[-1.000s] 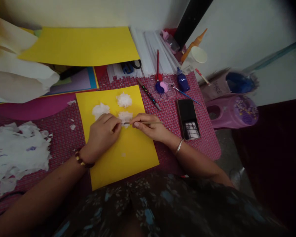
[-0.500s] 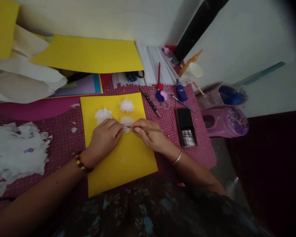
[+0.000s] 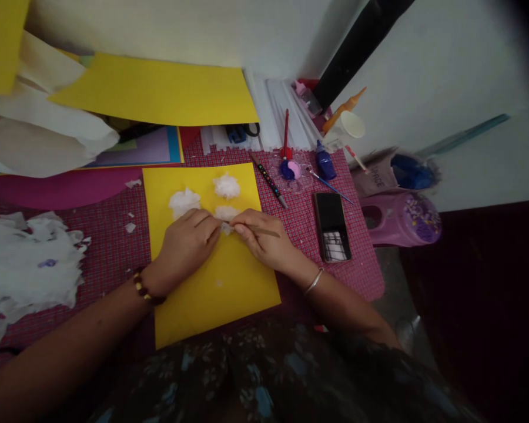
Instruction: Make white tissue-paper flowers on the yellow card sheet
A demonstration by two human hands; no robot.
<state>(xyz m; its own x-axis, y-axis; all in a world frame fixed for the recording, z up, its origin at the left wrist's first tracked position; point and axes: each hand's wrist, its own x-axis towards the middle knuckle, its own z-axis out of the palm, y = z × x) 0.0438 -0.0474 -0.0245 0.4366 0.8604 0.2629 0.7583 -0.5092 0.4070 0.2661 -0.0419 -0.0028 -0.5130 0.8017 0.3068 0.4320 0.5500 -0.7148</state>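
Note:
A yellow sheet (image 3: 211, 299) lies under both hands, with ruffled white paper tufts (image 3: 185, 201) on it. My left hand (image 3: 188, 242) rests on the sheet, its fingers closed at a small white paper piece (image 3: 226, 228). My right hand (image 3: 267, 242) pinches a thin brown stick-like tool (image 3: 264, 231), whose tip points left to that piece. Its exact kind does not show. Just above the fingertips sits another white tuft (image 3: 227, 212), partly covered by the hands. One more tuft (image 3: 226, 185) lies near the sheet's top edge.
Torn white paper (image 3: 30, 270) is heaped at the left. To the right are a phone (image 3: 332, 226), a black dotted pen (image 3: 271, 185), a paint palette (image 3: 291, 170), a blue paint bottle (image 3: 325, 161) and a paintbrush (image 3: 330, 185). Coloured sheets (image 3: 158, 88) stand behind.
The tool in my right hand has tilted and shifted slightly left, its back end lower. My left hand stays nearly in place. The whole view has moved a little.

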